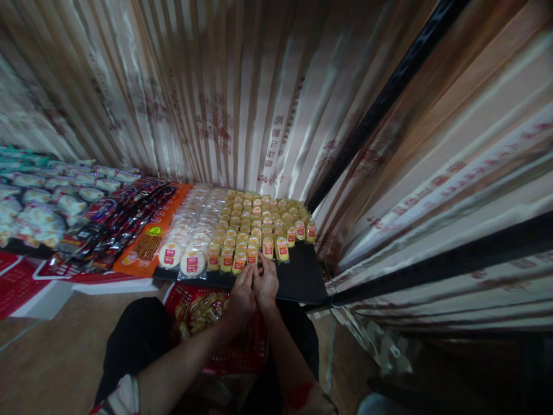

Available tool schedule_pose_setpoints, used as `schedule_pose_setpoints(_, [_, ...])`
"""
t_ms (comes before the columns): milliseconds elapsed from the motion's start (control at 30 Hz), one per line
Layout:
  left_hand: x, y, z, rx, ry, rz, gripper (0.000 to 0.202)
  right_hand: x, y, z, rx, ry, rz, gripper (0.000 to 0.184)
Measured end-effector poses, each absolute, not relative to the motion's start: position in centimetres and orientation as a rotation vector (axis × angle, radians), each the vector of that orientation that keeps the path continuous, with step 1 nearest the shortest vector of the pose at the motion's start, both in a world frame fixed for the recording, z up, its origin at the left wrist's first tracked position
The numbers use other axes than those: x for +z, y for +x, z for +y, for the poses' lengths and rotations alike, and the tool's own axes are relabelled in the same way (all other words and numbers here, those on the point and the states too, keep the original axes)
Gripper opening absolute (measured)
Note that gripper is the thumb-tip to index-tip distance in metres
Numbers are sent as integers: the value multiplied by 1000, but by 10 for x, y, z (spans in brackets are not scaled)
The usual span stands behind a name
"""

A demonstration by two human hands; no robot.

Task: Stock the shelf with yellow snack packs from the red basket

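My left hand (242,294) and my right hand (266,283) are pressed side by side at the front edge of a low black shelf (302,276). Their fingertips reach the nearest row of small yellow snack packets (253,253) with red labels. The fingers are bunched together on one packet, though what each hand grips is too small to make out. Rows of these yellow packets (259,219) fill the shelf behind. To the left lie round white cakes in clear wrappers (192,262).
A red basket (242,346) with loose packets sits between my knees. Orange packets (149,245), dark red packets (112,222) and white bagged goods (38,213) lie further left. Striped plastic curtains (242,92) hang behind and to the right, with a black frame bar (389,98).
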State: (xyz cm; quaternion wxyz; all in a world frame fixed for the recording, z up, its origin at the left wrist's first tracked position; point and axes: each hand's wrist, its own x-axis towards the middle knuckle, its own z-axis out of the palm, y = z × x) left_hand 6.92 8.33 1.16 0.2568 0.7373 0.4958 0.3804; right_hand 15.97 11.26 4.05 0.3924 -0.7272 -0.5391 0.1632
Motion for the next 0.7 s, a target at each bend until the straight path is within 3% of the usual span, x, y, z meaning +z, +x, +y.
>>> schedule_pose_setpoints(700, [18, 70, 65, 1029, 1883, 1492, 55, 36, 158, 83, 439, -1672, -1263, 36])
